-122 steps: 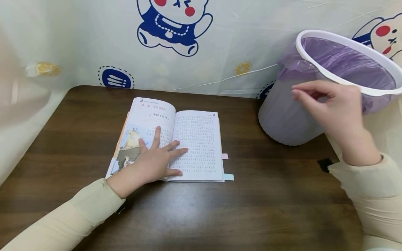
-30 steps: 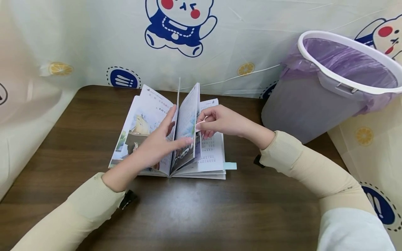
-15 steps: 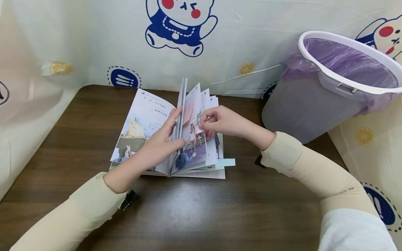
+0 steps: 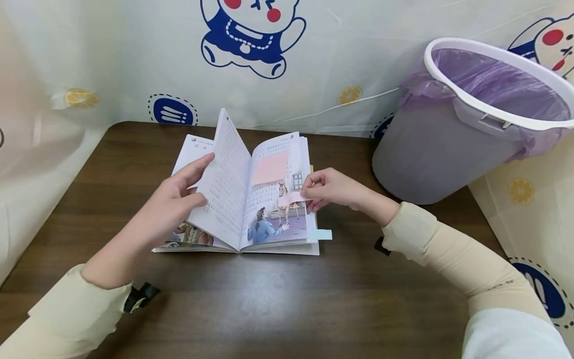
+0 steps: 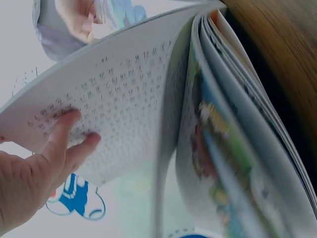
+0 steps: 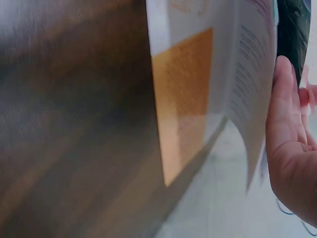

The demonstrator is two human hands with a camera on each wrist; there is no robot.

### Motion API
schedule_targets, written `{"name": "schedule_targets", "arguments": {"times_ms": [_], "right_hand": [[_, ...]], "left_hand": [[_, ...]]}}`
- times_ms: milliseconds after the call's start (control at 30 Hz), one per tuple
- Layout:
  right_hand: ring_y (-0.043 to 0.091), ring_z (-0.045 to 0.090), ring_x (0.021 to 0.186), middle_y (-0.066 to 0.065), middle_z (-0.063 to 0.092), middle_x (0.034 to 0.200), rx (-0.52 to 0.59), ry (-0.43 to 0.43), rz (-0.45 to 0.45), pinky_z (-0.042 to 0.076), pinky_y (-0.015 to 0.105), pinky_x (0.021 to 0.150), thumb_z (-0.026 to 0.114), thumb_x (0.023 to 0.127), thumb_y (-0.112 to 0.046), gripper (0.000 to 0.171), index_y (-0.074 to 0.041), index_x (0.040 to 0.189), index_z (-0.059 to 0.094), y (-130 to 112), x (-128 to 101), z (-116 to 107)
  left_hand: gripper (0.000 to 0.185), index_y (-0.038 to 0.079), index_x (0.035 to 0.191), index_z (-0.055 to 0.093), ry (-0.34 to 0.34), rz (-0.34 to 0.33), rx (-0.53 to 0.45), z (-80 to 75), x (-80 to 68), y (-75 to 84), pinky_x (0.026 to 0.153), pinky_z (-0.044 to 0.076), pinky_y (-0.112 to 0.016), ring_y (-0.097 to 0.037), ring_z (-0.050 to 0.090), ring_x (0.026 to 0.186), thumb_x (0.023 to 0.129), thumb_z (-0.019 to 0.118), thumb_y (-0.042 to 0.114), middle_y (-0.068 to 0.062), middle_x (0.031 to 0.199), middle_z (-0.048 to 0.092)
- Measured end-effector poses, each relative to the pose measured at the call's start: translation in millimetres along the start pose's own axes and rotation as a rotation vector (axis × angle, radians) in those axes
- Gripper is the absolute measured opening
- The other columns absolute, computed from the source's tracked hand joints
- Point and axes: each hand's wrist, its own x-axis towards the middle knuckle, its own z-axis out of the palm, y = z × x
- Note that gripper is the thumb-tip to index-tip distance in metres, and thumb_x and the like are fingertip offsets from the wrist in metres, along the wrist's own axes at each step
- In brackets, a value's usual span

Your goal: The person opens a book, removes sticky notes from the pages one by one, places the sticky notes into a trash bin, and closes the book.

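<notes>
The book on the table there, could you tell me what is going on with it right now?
A person has the book open on the dark wooden table. The left hand holds a batch of text pages raised upright, and the right hand pinches a pink sticky tab at the right page's outer edge. A larger pink note is stuck on that page, and a blue tab pokes out lower down. A lined bin stands to the right.
</notes>
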Motion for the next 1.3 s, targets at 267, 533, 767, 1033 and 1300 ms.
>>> {"name": "schedule_targets", "arguments": {"times_ms": [267,533,767,1033,1300], "right_hand": [[0.015,0.067,0.066,0.009,0.071,0.078,0.147,0.035,0.080,0.062,0.037,0.077,0.068,0.094,0.001,0.018,0.001,0.103,0.053,10.8,9.0,2.9],[0.016,0.069,0.066,0.010,0.072,0.077,0.148,0.022,0.146,0.061,0.040,0.080,0.069,0.094,0.003,0.027,0.000,0.112,0.049,24.1,13.8,4.8],[0.015,0.069,0.066,0.010,0.073,0.079,0.165,0.037,0.233,0.061,0.033,0.076,0.070,0.094,0.001,0.031,0.001,0.119,0.051,38.8,18.6,5.2],[0.013,0.069,0.063,0.010,0.072,0.077,0.209,0.044,0.235,0.060,0.026,0.067,0.071,0.094,0.001,0.017,0.003,0.106,0.059,45.9,20.6,9.5],[0.014,0.069,0.063,0.010,0.071,0.075,0.192,0.025,0.229,0.060,0.027,0.067,0.071,0.094,-0.001,0.015,0.001,0.102,0.058,45.3,28.1,15.4]], "left_hand": [[0.065,0.010,0.163,0.029,0.066,-0.077,0.418,-28.4,-6.3,-6.8,0.069,0.057,-0.024,-0.024,0.064,0.099,0.104,0.057,0.008,-0.027,0.142,0.052],[0.062,0.000,0.154,0.042,0.036,-0.221,0.817,-57.7,-3.3,-17.4,0.082,0.047,-0.051,-0.042,0.053,0.105,0.103,0.062,0.029,-0.038,0.149,0.041],[0.067,-0.007,0.153,0.038,-0.057,-0.305,0.917,-63.0,5.7,-28.0,0.107,0.026,-0.075,-0.064,0.028,0.138,0.105,0.056,0.036,-0.045,0.156,0.011],[0.063,-0.002,0.155,0.040,-0.078,-0.126,0.878,-2.6,42.5,-11.8,0.112,0.033,-0.064,-0.050,0.039,0.141,0.102,0.063,0.025,-0.031,0.157,0.035],[0.036,0.001,0.123,0.071,0.008,-0.024,0.795,49.4,59.1,-30.9,0.097,0.051,-0.052,-0.036,0.063,0.115,0.092,0.078,0.018,-0.020,0.131,0.063]]}}
